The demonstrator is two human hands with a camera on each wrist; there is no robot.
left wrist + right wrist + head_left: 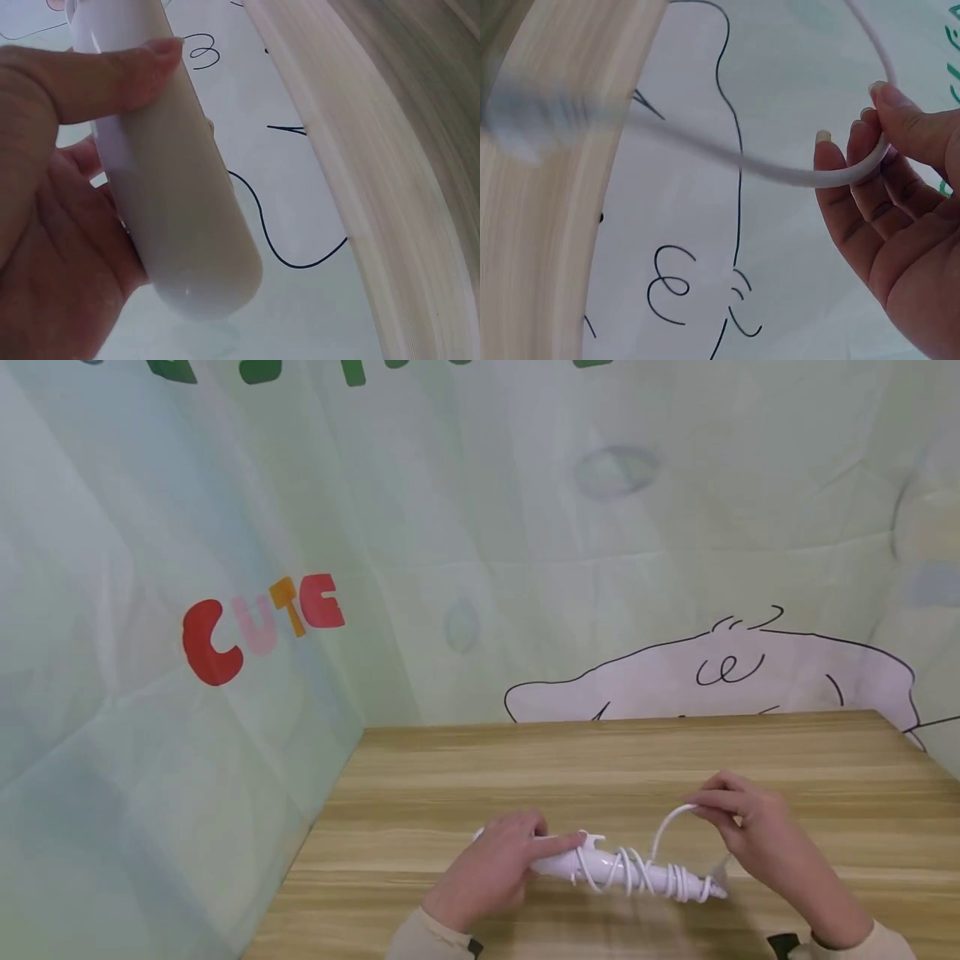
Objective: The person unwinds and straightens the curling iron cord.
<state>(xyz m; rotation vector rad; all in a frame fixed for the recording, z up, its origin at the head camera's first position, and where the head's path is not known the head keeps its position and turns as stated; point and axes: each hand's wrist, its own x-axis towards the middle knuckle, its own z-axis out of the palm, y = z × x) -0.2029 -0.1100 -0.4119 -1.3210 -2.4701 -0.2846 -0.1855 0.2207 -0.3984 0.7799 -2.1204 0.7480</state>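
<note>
A long white wand-shaped appliance (558, 865) with a rounded end lies slanted just over the table, a small tab on its upper side. My left hand (491, 864) grips its thicker left part; in the left wrist view the thumb presses across the smooth white body (172, 195). Several loops of white cord (637, 872) wrap the right part. My right hand (765, 839) pinches the cord in an arc above the wand's right end. In the right wrist view the cord (780, 174) runs over the fingers to a blurred whitish end piece (532, 112), probably the plug.
The wood-grain table (450, 777) meets a pale fabric backdrop (450, 527) behind and to the left. The backdrop carries coloured letters (213, 643) and a line-drawn white figure (645, 685).
</note>
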